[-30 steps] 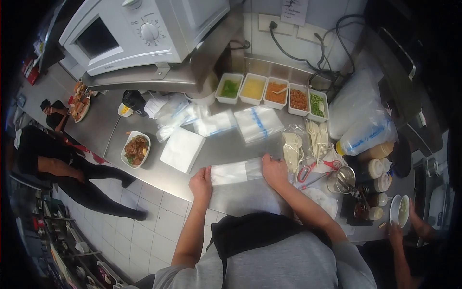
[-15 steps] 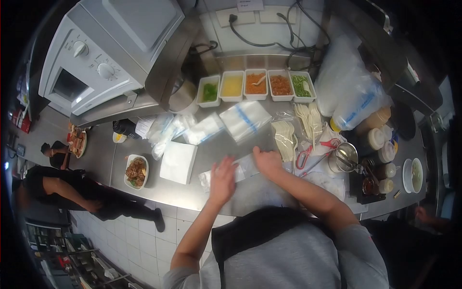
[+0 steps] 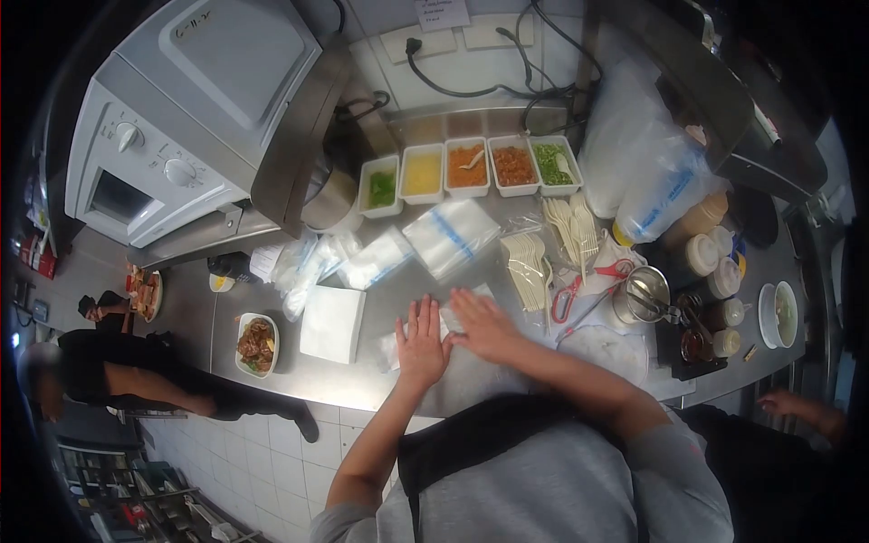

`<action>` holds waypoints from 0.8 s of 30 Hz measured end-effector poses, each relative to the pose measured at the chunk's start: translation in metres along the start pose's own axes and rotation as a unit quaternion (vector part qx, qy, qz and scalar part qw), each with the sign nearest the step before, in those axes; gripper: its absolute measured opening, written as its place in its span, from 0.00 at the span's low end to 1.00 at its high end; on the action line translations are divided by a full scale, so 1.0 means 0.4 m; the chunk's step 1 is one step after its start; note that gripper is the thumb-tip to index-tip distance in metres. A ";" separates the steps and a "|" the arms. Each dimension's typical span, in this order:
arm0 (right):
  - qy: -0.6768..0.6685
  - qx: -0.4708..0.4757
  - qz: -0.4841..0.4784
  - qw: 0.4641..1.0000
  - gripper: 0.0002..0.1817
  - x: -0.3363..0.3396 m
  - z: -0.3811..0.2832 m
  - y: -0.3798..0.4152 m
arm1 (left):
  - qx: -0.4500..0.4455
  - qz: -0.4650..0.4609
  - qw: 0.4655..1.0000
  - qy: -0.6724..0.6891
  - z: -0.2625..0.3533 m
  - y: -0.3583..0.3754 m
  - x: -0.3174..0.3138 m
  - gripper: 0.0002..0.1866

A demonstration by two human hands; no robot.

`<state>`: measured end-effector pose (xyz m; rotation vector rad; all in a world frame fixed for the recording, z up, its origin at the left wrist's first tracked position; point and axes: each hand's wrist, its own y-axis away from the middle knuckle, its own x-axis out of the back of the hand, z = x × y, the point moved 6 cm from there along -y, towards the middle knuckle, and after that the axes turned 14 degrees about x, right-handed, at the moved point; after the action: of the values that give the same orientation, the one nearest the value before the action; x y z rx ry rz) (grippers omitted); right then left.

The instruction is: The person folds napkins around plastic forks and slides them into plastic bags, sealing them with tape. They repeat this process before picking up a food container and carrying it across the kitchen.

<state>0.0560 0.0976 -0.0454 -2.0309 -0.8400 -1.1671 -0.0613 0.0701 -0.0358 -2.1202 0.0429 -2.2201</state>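
Note:
My left hand lies flat on a clear plastic bag on the steel counter, fingers stretched out and pointing away from me. Beside it, my right hand rests over the bag's other end, fingers extended and slightly blurred. The thumbs nearly meet. Much of the bag, and whatever may be in it, is hidden beneath my palms. Left of my hands is a stack of white napkins. Above them lies a stack of clear bags with a blue stripe; wrapped plastic cutlery lies to the right.
Several white tubs of toppings line the back. Red-handled scissors and a metal pot stand right, near sauce bottles. A bowl of food is at left. A person in black stands left; another person's hand shows right.
My right hand has gone from a closed grip at the bag's right end to lying flat, farther left. My left hand has settled flat. The head view has shifted slightly.

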 end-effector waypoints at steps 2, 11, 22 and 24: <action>0.050 -0.011 -0.012 0.999 0.37 0.015 0.052 0.015 | 0.007 0.005 1.000 0.022 -0.002 -0.005 0.005 0.35; 0.094 -0.067 -0.049 0.992 0.13 0.078 0.141 -0.064 | -0.190 -0.184 0.913 0.311 -0.053 -0.059 0.089 0.23; -0.519 -0.008 0.082 0.851 0.16 0.215 0.192 -0.086 | -0.196 -0.384 0.752 0.498 0.030 0.000 0.098 0.28; -0.660 -0.044 0.164 0.732 0.18 0.229 0.174 -0.065 | -0.059 -0.398 0.746 0.530 0.030 0.001 0.129 0.35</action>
<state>0.1058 0.1864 0.0142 -2.7960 -0.9055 0.6775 -0.0517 0.0666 0.0161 -0.5529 -0.8046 -3.6410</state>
